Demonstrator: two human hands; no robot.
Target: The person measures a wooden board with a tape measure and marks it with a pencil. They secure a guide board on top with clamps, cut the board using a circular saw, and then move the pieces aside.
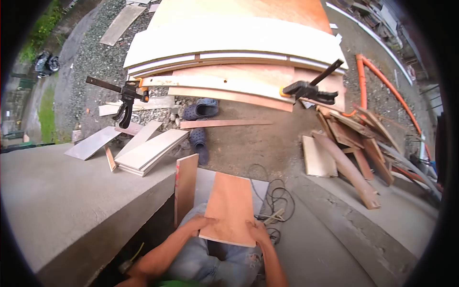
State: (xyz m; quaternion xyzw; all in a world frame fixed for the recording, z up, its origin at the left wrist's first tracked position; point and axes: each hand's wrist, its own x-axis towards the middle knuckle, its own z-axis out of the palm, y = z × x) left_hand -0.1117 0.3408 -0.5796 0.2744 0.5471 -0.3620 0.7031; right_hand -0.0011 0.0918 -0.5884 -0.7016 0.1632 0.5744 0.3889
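A reddish-brown plywood panel (230, 205) rests over my lap, its far end on a grey board (204, 181). My left hand (200, 223) grips the panel's left edge, thumb on top. On the opposite edge, my right hand (258, 231) holds it the same way, its fingers partly hidden underneath. Just left of the panel, another brown board (185, 186) stands on edge by my left knee. A dark cable (282, 196) lies in loops to the right of the panel.
Ahead stands a workbench of stacked sheets (229, 38) with a left clamp (126, 95) and a right clamp (313, 90). Pale boards (152, 150) lie on the left concrete ledge (86, 191). Scrap wood (349, 143) is piled right. Dark clogs (201, 110) sit on the ground.
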